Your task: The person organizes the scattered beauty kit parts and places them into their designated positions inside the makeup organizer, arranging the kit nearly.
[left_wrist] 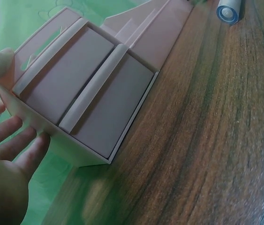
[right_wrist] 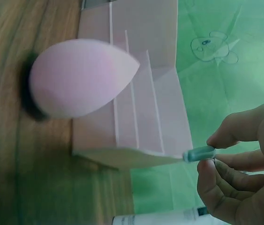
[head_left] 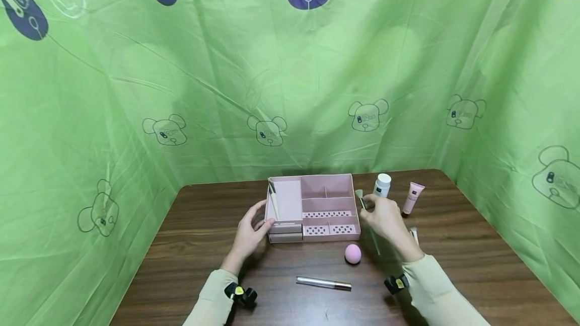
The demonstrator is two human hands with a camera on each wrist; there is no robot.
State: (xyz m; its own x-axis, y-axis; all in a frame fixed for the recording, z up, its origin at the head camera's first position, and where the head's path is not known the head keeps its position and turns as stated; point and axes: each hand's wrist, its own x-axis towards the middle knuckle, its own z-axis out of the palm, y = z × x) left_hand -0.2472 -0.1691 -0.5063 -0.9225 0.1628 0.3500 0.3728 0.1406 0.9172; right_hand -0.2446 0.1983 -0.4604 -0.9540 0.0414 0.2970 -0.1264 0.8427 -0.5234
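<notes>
A pink makeup organizer (head_left: 285, 200) stands on the table, with two small drawers at its front left. My left hand (head_left: 250, 228) grips its left side, thumb at the top edge and fingers along the outer wall (left_wrist: 52, 140). A makeup brush (head_left: 273, 200) leans in its left compartment. Just beyond the right wall, my right hand (head_left: 384, 218) pinches a second makeup brush (head_left: 359, 194) between thumb and fingers, bristles up; its handle slants down toward the table. In the right wrist view an end of that brush (right_wrist: 199, 153) shows at the fingertips.
A pink makeup sponge (head_left: 353, 254) and a silver tube (head_left: 322, 283) lie in front of the organizer. Behind my right hand are a white bottle (head_left: 382, 185) and a pink squeeze tube (head_left: 413, 197). Another brush (head_left: 414, 235) lies partly hidden by my right wrist. Green cloth (head_left: 317, 89) surrounds the table.
</notes>
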